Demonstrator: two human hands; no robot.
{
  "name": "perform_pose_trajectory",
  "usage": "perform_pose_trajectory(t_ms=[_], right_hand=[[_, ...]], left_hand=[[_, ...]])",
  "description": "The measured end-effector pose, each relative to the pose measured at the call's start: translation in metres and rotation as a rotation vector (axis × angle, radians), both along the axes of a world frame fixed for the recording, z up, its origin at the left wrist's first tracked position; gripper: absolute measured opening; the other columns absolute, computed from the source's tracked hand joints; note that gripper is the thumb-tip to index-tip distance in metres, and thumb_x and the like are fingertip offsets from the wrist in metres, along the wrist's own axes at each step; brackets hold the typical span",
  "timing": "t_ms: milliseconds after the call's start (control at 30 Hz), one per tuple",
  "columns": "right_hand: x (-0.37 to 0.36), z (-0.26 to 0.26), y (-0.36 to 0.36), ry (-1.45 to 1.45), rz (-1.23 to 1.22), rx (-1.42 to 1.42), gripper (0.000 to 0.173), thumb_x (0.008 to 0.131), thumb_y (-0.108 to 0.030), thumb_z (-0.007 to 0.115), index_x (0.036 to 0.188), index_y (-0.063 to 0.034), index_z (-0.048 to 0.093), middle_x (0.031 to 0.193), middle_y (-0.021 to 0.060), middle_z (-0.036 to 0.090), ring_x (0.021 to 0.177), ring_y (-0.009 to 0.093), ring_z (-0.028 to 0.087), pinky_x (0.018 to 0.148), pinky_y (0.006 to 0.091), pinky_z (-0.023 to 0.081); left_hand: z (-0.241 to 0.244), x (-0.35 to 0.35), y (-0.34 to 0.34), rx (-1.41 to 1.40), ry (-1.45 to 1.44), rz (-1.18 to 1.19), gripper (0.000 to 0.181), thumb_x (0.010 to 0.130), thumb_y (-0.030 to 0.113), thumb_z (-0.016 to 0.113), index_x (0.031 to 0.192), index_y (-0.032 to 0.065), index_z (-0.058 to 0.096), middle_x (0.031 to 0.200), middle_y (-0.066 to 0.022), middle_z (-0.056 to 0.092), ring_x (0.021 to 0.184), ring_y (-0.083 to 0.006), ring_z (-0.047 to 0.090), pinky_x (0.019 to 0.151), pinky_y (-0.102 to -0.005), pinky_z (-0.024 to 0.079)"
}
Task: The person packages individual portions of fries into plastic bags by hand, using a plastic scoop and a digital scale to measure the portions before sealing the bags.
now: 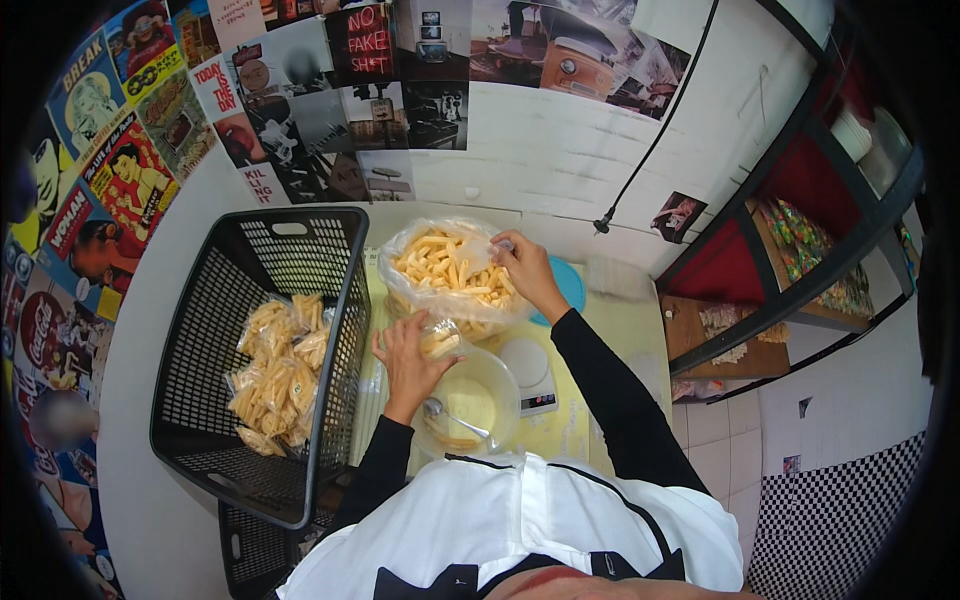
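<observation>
My right hand [523,268] grips a translucent plastic scoop [474,257] over a large clear plastic bag of pale yellow fries [450,274]. With my left hand [414,365] I hold a small clear bag with some fries in it [440,342], just in front of the large bag. Below that small bag stands a translucent plastic tub [504,405]; a metal spoon [466,426] and a few fries lie in it. Right of the tub is a white digital scale [527,373] with a round pan. A blue round lid [567,286] lies partly behind my right wrist.
At the left, a black perforated plastic crate [341,352] holds several filled clear bags of fries [277,375]. Part of another black crate [244,551] shows beneath it. Shelves with packaged goods [817,259] stand at the right; a black cable [660,135] hangs against the wall.
</observation>
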State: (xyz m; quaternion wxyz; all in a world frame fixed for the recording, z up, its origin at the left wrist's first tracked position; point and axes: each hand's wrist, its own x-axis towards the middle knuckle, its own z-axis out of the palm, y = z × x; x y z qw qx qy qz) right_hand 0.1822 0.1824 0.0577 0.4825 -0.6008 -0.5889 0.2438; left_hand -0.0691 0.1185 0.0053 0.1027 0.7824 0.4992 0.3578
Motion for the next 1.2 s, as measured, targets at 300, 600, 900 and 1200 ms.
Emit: perform_pose_trajectory(t_ms=[300,600,900,1200], right_hand=[[-0.002,-0.011,0.049,-0.202,0.219,0.273,0.015,0.091,-0.006,0.060,0.104,-0.0002,0.064,0.089,0.0160,0.070,0.083,0.029,0.070,0.076,0.0355,0.052],[-0.002,-0.011,0.055,-0.163,0.287,0.101,0.013,0.091,-0.006,0.060,0.102,-0.0006,0.065,0.089,0.0148,0.071,0.080,0.024,0.069,0.075,0.0340,0.052],[0.002,-0.009,0.058,0.114,0.241,-0.105,0.013,0.095,-0.008,0.055,0.100,0.0011,0.064,0.081,0.0105,0.068,0.072,0.016,0.067,0.069,0.0304,0.054],[0.000,-0.025,0.055,0.231,0.200,-0.253,0.017,0.099,-0.013,0.054,0.101,0.0023,0.062,0.084,0.0095,0.068,0.072,0.014,0.065,0.068,0.0269,0.054]], left_hand=[[-0.005,-0.004,0.013,0.033,0.087,0.030,0.091,0.057,0.050,0.087,0.132,0.0130,0.052,0.111,-0.0057,0.053,0.116,-0.0252,0.049,0.110,-0.0567,0.013],[-0.009,0.000,0.022,0.017,0.092,0.027,0.092,0.057,0.048,0.087,0.134,0.0134,0.050,0.110,-0.0066,0.052,0.116,-0.0256,0.048,0.110,-0.0564,0.013],[-0.012,0.003,0.026,0.012,0.092,0.013,0.093,0.057,0.048,0.086,0.135,0.0137,0.050,0.115,-0.0061,0.055,0.113,-0.0258,0.049,0.111,-0.0551,0.013],[-0.014,0.005,0.026,-0.017,0.078,0.003,0.089,0.058,0.043,0.087,0.133,0.0132,0.052,0.115,-0.0042,0.056,0.111,-0.0263,0.050,0.112,-0.0559,0.013]])
